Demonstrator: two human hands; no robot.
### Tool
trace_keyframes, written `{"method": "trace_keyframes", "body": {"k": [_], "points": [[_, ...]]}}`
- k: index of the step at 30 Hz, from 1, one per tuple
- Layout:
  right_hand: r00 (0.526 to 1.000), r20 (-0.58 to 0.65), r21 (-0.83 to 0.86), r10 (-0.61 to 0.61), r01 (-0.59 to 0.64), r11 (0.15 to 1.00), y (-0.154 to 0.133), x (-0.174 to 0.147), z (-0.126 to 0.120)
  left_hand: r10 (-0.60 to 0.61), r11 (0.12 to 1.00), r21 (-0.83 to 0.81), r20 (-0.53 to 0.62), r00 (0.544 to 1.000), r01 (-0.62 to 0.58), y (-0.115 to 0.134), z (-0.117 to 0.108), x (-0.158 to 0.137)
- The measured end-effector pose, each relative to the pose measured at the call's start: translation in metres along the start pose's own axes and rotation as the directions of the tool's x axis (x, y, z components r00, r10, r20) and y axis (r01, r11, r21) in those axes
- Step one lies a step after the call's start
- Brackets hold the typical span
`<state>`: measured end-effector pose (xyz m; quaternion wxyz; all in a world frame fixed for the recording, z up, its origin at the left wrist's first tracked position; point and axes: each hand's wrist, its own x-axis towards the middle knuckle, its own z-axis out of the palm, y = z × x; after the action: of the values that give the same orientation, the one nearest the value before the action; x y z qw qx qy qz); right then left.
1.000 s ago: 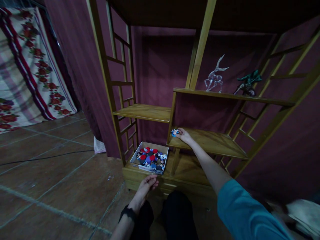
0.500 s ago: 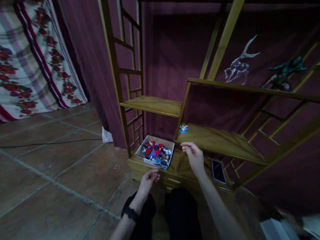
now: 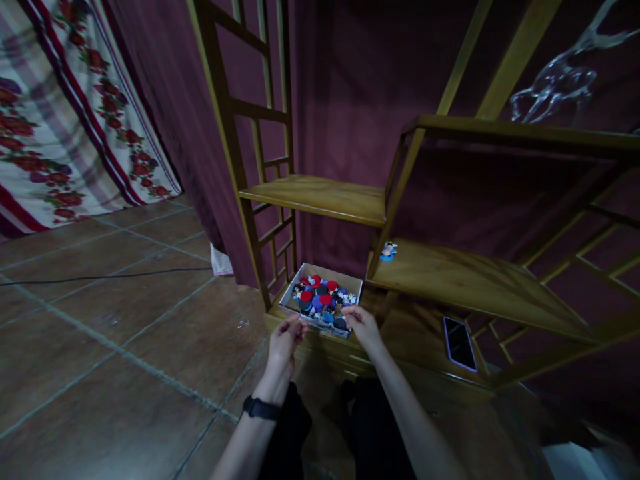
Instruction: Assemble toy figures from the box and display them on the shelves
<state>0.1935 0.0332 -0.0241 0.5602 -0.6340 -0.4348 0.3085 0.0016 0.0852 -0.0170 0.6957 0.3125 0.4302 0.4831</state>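
A shallow cardboard box point(image 3: 356, 288) sits on the low ledge, filled with small figurines point(image 3: 320, 298) on round red, blue, purple and dark bases. My left hand point(image 3: 286, 345) is at the box's front left edge, fingers curled together; whatever they may hold is too small to make out. Over the box's front right corner reaches my right hand point(image 3: 364, 328), thumb and fingers slightly apart beside the figurines, with nothing visible between them. One figurine on a blue base point(image 3: 388, 251) stands alone at the left end of the middle shelf point(image 3: 470, 280).
A phone point(image 3: 460, 343) lies on the ledge at the right. Above, a clear glass deer point(image 3: 557, 83) stands on the upper shelf point(image 3: 520, 133). Another shelf point(image 3: 320, 197) juts out above the box. Wooden posts and lattice frame the left side. A black cable point(image 3: 125, 275) crosses the tiled floor.
My right hand has moved from beside the middle shelf down and left to the box. My left hand has come up closer to the box's front edge. The view has moved nearer.
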Motion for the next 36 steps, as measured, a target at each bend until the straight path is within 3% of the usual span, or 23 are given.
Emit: {"method": "trace_keyframes", "body": {"k": [4, 8, 10, 13, 16, 23, 27, 31, 36], "points": [[1.000, -0.012, -0.034, 0.021, -0.022, 0.999, 0.017, 0.030, 0.018, 0.048, 0.990, -0.133, -0.068, 0.997, -0.057, 0.026, 0.020, 0.036], [1.000, 0.028, -0.170, -0.010, 0.014, 0.985, 0.036, 0.064, 0.035, -0.014, 0.974, -0.224, -0.141, 0.990, -0.018, 0.028, 0.027, 0.072], [0.998, 0.065, -0.254, -0.010, 0.026, 0.967, 0.045, 0.078, 0.040, -0.078, 0.970, -0.240, -0.160, 0.984, 0.038, 0.022, 0.025, 0.087], [0.992, 0.122, -0.409, 0.044, 0.009, 0.913, 0.054, 0.089, 0.044, -0.227, 0.940, -0.282, -0.094, 0.969, 0.193, 0.016, 0.019, 0.103], [0.970, 0.218, -0.543, 0.103, 0.033, 0.839, 0.059, 0.090, 0.046, -0.293, 0.910, -0.321, -0.054, 0.955, 0.261, 0.020, 0.016, 0.110], [0.899, 0.397, -0.718, 0.183, 0.181, 0.672, 0.058, 0.081, 0.049, -0.311, 0.898, -0.327, 0.001, 0.950, 0.294, 0.037, 0.015, 0.113], [0.895, 0.376, -0.795, 0.239, 0.179, 0.580, 0.049, 0.078, 0.051, -0.335, 0.900, -0.292, 0.011, 0.942, 0.324, 0.035, 0.014, 0.115], [0.932, 0.279, -0.853, 0.230, 0.131, 0.506, 0.042, 0.075, 0.052, -0.323, 0.904, -0.280, 0.042, 0.945, 0.322, 0.028, 0.016, 0.116], [0.950, 0.238, -0.819, 0.201, 0.085, 0.568, 0.042, 0.080, 0.045, -0.340, 0.907, -0.232, 0.092, 0.936, 0.352, 0.017, 0.022, 0.117]]}}
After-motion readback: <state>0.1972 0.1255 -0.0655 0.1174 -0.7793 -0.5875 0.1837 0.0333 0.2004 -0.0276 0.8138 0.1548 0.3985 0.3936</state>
